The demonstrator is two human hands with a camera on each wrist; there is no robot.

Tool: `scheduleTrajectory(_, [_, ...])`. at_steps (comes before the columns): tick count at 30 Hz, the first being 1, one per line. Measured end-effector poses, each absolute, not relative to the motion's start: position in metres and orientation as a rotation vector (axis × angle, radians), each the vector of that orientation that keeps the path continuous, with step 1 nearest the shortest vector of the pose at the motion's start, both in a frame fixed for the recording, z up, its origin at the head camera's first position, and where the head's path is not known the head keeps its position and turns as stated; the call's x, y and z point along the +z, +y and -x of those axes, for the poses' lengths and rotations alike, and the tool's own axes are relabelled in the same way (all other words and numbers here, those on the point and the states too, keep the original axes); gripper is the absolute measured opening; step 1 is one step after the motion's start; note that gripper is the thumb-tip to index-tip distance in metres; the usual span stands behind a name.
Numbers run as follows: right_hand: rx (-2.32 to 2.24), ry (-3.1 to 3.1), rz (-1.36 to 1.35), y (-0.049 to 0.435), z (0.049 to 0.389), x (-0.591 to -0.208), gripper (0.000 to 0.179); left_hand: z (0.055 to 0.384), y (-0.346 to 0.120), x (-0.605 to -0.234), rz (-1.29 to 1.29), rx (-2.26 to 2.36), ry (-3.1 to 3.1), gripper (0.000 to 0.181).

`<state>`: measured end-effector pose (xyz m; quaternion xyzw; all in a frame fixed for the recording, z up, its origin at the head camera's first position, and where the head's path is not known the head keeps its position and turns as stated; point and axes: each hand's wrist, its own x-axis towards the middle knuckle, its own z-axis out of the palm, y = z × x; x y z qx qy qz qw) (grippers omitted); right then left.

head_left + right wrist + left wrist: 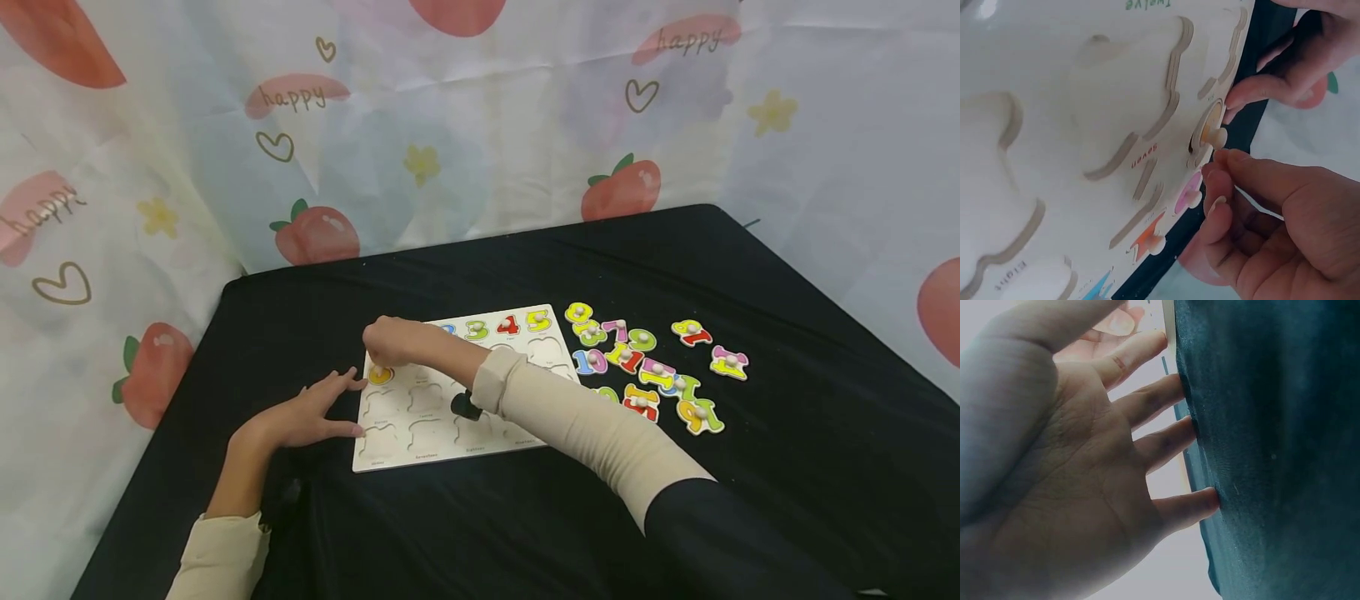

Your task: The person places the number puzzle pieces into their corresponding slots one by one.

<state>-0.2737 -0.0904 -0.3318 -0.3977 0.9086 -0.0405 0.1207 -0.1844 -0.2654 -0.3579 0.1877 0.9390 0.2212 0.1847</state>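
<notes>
A white number puzzle board lies on the black cloth. My left hand lies at its left edge with fingers spread, thumb tip and forefinger at the rim; in the left wrist view, the palm and straight fingers show. Over the board's upper left is my right hand, fingers curled. In the right wrist view, its thumb and forefinger tips meet just beside the knob of a yellow piece, which sits slightly raised in its recess. The knob itself is uncovered. A blue 2, green 3, red 4 and yellow 5 fill the top row.
Several loose knobbed number pieces, among them a blue and pink 10 and a red and yellow 15, lie right of the board. The right sleeve crosses over the board. A printed curtain hangs behind the table.
</notes>
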Motion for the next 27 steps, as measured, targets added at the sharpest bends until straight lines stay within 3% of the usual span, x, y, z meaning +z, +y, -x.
scheduleTrajectory(10, [0.051, 2.666, 1.162, -0.08, 0.271, -0.326, 0.013, 0.184, -0.264, -0.357, -0.515, 0.601, 2.652, 0.079])
scheduleTrajectory(27, [0.206, 2.52, 1.181, -0.063, 0.264, -0.326, 0.038, 0.184, -0.266, -0.358, -0.523, 0.593, 2.66, 0.082])
